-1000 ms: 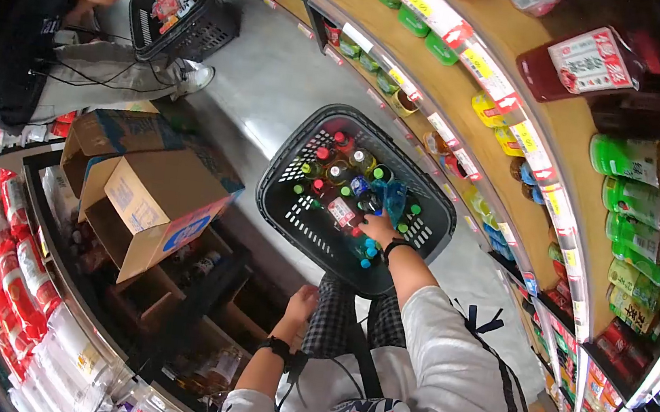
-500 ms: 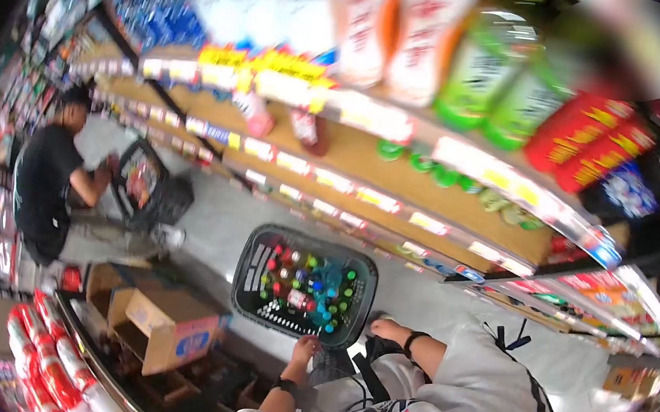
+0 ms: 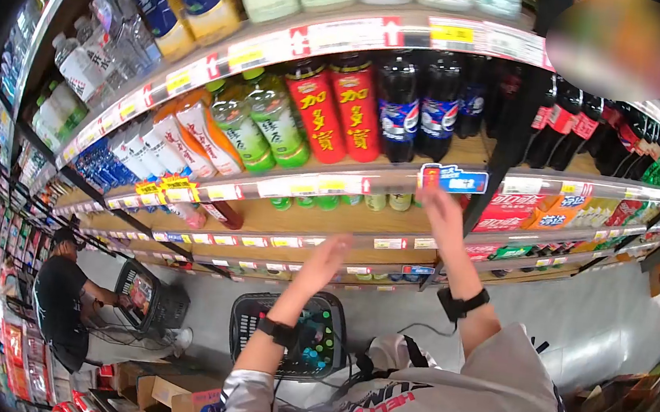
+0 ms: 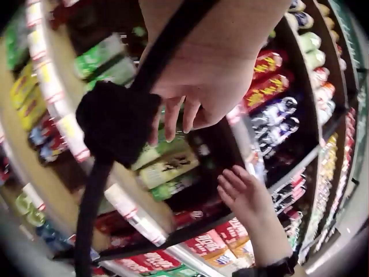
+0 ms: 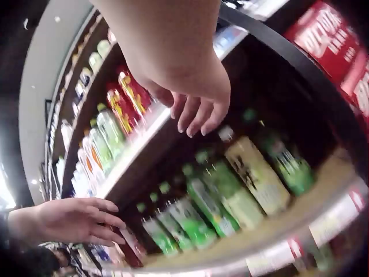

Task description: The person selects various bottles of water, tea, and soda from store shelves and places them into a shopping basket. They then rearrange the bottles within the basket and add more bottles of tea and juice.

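Both hands are raised in front of a drinks shelf and hold nothing. My left hand (image 3: pixel 325 264) has its fingers loosely extended before the lower shelf's edge. To its right and higher, my right hand (image 3: pixel 441 215) overlaps the shelf edge beside a blue sign (image 3: pixel 463 180). In the right wrist view, a row of green-labelled bottles (image 5: pixel 193 222) and a beige-labelled bottle (image 5: pixel 256 176) stand on the shelf below the right hand's relaxed fingers. Below the hands, a dark basket (image 3: pixel 238 334) of small bottles sits on the floor, partly hidden by the left forearm.
Red bottles (image 3: pixel 332 117) and dark cola bottles (image 3: pixel 418 110) line the shelf above. Red drink packs (image 3: pixel 508 214) are stacked at right. A person (image 3: pixel 60 289) with another basket (image 3: pixel 164 305) is at left. A cardboard box (image 3: pixel 177 400) lies at the lower left.
The right hand has left the bottles in the basket, and both hands have risen toward the shelf. The head view has tilted up from the basket to the shelves.
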{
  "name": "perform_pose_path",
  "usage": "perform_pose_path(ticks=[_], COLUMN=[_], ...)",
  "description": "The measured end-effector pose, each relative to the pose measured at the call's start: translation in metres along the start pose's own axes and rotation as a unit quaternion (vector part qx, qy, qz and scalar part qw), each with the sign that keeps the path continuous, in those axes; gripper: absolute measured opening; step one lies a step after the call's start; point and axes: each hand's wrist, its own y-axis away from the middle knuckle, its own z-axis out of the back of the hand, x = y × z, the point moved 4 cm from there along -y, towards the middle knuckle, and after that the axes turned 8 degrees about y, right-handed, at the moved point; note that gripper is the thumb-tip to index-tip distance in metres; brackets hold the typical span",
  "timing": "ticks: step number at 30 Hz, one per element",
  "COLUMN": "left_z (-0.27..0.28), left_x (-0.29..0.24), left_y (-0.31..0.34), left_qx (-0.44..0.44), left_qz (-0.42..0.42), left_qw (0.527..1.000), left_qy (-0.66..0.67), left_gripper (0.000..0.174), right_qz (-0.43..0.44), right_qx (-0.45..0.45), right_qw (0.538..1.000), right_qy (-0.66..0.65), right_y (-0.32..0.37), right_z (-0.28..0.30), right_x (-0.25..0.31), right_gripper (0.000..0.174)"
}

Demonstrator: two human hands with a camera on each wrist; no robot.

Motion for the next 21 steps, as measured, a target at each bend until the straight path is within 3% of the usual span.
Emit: perform_pose_path(ticks=[3, 6, 7, 11, 12, 13, 15, 17, 19, 21], left_z=[-0.028, -0.060, -0.069, -0.088, -0.088, -0.085, -0.070, -0.047, -0.019, 0.012], left_x=[-0.088, -0.128, -0.129, -0.124, -0.121, -0.116, -0.103, -0.068, -0.029, -0.003], left_y=[-0.029, -0.051, -0.051, -0.042, -0.038, -0.032, -0.014, 0.006, 0.040, 0.077], left_qx=[0.045, 0.094, 0.105, 0.118, 0.115, 0.115, 0.113, 0.121, 0.088, 0.073], left_qz=[-0.092, -0.194, -0.194, -0.193, -0.191, -0.147, -0.058, -0.122, 0.050, 0.122], left_qw=[0.994, 0.969, 0.967, 0.964, 0.963, 0.974, 0.987, 0.970, 0.995, 0.990], left_qy=[-0.033, -0.120, -0.123, -0.141, -0.149, -0.132, -0.098, -0.172, -0.021, -0.026], left_gripper=[0.038, 0.042, 0.043, 0.043, 0.044, 0.043, 0.043, 0.041, 0.037, 0.036], right_qz=[0.137, 0.207, 0.231, 0.233, 0.230, 0.224, 0.216, 0.204, 0.186, 0.181], right_qx=[-0.165, -0.230, -0.259, -0.200, -0.212, -0.223, -0.210, -0.198, -0.187, -0.192], right_qw=[0.975, 0.950, 0.936, 0.951, 0.946, 0.938, 0.945, 0.952, 0.960, 0.956], right_qy=[-0.051, 0.034, 0.050, 0.027, 0.084, 0.142, 0.125, 0.110, 0.097, 0.130], right_y=[-0.060, -0.108, -0.122, -0.151, -0.153, -0.154, -0.152, -0.151, -0.151, -0.150], right_z=[0.034, 0.050, 0.050, 0.045, 0.046, 0.047, 0.050, 0.053, 0.054, 0.052], right_x=[0.062, 0.096, 0.101, 0.127, 0.130, 0.132, 0.132, 0.132, 0.128, 0.124], right_gripper=[0.029, 0.047, 0.053, 0.066, 0.065, 0.064, 0.063, 0.063, 0.063, 0.064])
